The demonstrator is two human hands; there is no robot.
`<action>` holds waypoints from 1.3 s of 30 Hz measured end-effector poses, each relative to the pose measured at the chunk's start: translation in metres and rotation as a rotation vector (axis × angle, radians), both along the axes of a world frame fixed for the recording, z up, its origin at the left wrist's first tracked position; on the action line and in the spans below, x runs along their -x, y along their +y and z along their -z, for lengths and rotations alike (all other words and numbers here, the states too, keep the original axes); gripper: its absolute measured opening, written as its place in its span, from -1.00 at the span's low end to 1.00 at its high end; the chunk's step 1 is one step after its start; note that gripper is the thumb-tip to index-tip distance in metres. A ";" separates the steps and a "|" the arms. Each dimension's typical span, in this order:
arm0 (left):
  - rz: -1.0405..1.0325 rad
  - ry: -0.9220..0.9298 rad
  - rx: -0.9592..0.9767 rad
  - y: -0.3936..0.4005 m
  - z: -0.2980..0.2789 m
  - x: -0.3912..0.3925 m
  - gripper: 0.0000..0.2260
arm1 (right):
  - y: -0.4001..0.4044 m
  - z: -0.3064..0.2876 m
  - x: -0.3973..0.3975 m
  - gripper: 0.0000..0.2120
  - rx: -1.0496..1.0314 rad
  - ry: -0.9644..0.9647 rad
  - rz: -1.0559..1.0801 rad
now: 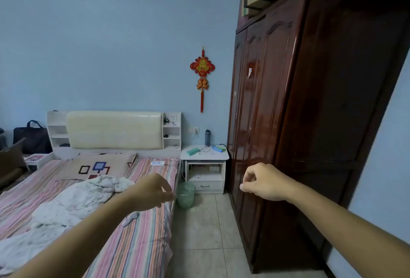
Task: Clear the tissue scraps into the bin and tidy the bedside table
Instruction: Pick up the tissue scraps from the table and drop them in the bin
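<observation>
Big picture first: the tall dark red-brown lacquered wooden wardrobe fills the right side, and the bed with the pink striped sheet takes the left, leaving a tiled aisle between them that leads straight to the work. At the end of that aisle stands the small white bedside table, tucked between bed and wardrobe. Its top carries a dark water bottle, a teal rectangular box and some small pale bits too far off to name; whether they are the tissue scraps, I cannot tell. The translucent green plastic bin sits on the floor just beside the table's front corner, handy for dropping scraps.

Now the hands, both raised ahead, well apart from the table. The left hand hovers over the bed's edge, fingers loosely curled, nothing visibly in it. The right hand has thumb and forefinger pressed together, apparently on nothing. My read: this is the approach, with the tidying not yet begun.
</observation>
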State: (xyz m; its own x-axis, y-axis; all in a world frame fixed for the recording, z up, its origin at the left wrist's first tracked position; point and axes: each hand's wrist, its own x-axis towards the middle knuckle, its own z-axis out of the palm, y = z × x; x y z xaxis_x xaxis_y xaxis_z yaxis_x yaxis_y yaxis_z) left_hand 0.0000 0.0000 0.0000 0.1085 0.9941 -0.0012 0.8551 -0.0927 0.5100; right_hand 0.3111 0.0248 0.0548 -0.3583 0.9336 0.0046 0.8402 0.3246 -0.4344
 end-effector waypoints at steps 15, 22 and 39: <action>-0.087 -0.050 0.021 0.166 0.001 -0.009 -0.80 | 0.196 0.011 0.005 -0.86 -0.005 -0.044 -0.081; -0.133 -0.082 0.020 0.262 0.013 0.017 -0.81 | 0.294 0.032 0.032 -0.88 0.016 -0.075 -0.093; -0.051 0.079 0.048 0.532 0.015 0.108 -0.76 | 0.555 0.050 0.124 -0.89 0.103 0.033 -0.038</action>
State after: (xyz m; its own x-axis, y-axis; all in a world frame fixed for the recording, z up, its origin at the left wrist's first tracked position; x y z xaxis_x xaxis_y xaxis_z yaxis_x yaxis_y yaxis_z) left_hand -0.1085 0.5317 -0.0145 0.0555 0.9969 -0.0551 0.8960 -0.0254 0.4434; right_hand 0.1872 0.5794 0.0047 -0.3944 0.9156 -0.0783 0.8130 0.3079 -0.4943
